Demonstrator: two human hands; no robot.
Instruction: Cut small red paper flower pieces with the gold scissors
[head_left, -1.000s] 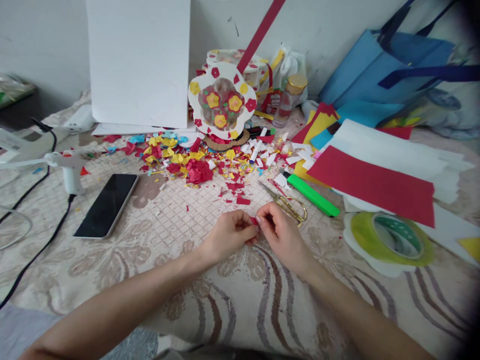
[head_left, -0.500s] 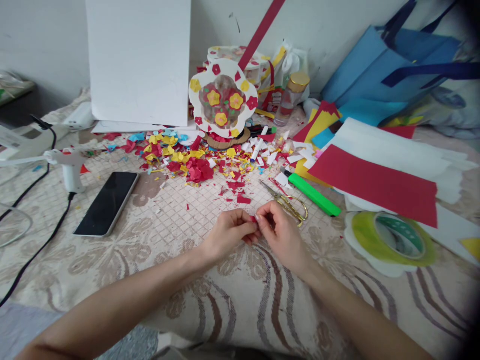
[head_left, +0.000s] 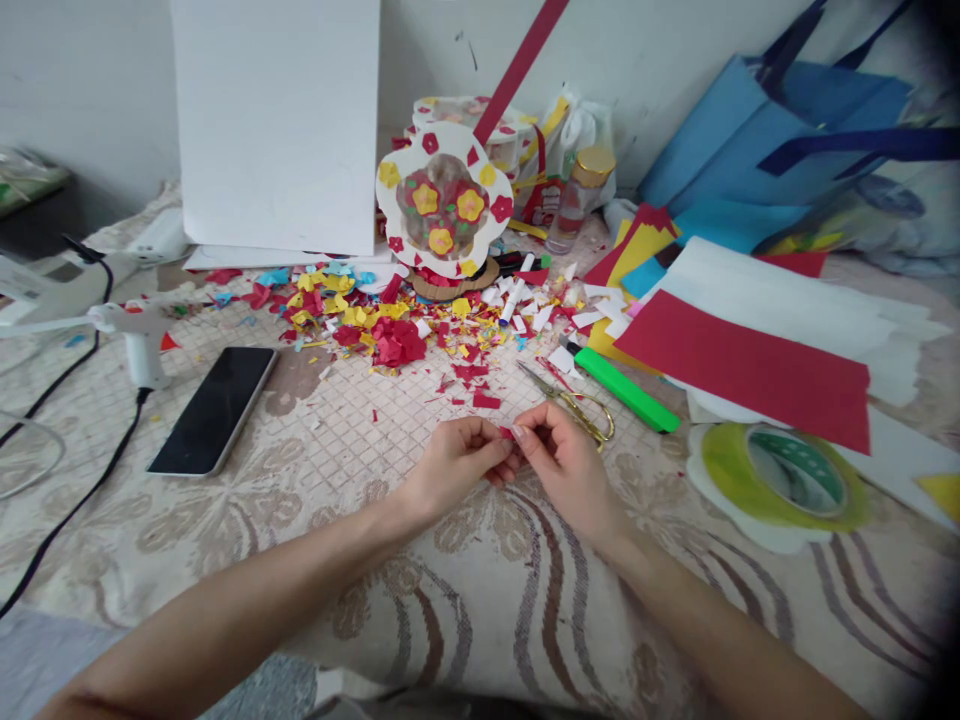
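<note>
Between the fingertips of my left hand (head_left: pixel 466 456) and my right hand (head_left: pixel 556 452) is a small piece of red paper (head_left: pixel 506 433). Both hands pinch it, and the fingers cover most of it, so its shape is hard to make out. Just beyond my right hand lie gold-handled scissors (head_left: pixel 589 415), blades pointing away to the left. Small red paper scraps (head_left: pixel 486 400) lie on the cloth beyond my fingers. A green utility knife (head_left: pixel 628 390) rests to the right of the scissors.
At the back stands a white flower-shaped paper piece (head_left: pixel 444 200) with red and yellow blossoms, behind a heap of paper scraps (head_left: pixel 397 342). Left are a phone (head_left: pixel 216 410) and a corded white glue gun (head_left: pixel 142 345). Right are red paper (head_left: pixel 750 365), a tape roll (head_left: pixel 724 480) and a blue bag (head_left: pixel 720 130).
My fingers have shifted slightly around the red paper, and a bit more of it shows. The view has moved very little; everything on the table stays in place.
</note>
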